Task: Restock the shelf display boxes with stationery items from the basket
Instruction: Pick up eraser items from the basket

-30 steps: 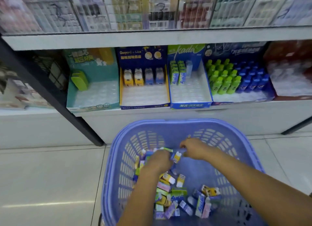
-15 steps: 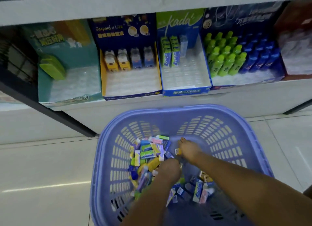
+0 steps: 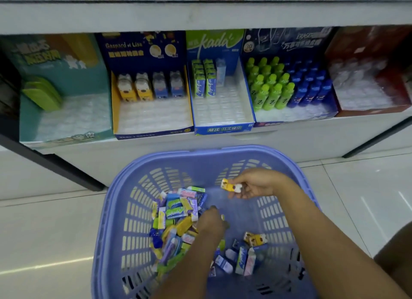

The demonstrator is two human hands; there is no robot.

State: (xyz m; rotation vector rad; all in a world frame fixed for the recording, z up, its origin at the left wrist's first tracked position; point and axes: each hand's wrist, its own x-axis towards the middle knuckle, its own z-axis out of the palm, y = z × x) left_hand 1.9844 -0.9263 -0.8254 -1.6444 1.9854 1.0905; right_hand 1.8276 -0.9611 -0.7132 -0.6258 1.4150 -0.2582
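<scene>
A purple plastic basket point(image 3: 289, 162) stands on the floor below the shelf, holding several small boxed erasers point(image 3: 176, 211) in yellow, green, blue and pink. My right hand point(image 3: 256, 183) is raised over the basket's far side, pinching a small yellow and white eraser point(image 3: 230, 185). My left hand point(image 3: 211, 224) is down among the pile, fingers curled; what it holds, if anything, is hidden. On the shelf, the navy and yellow display box point(image 3: 153, 132) holds yellow and blue erasers at its back. The blue and white box point(image 3: 223, 129) has green packs at the back.
A teal box point(image 3: 66, 138) with a green item sits at the shelf's left. A box of green and blue bottles point(image 3: 287, 91) and a red box point(image 3: 376, 106) stand to the right. A black shelf post point(image 3: 51, 164) slants left of the basket. Pale floor tiles surround it.
My right hand has lifted out of the pile with a yellow eraser pinched in its fingers. My left hand has stayed low in the items. The view has shifted closer to the shelf.
</scene>
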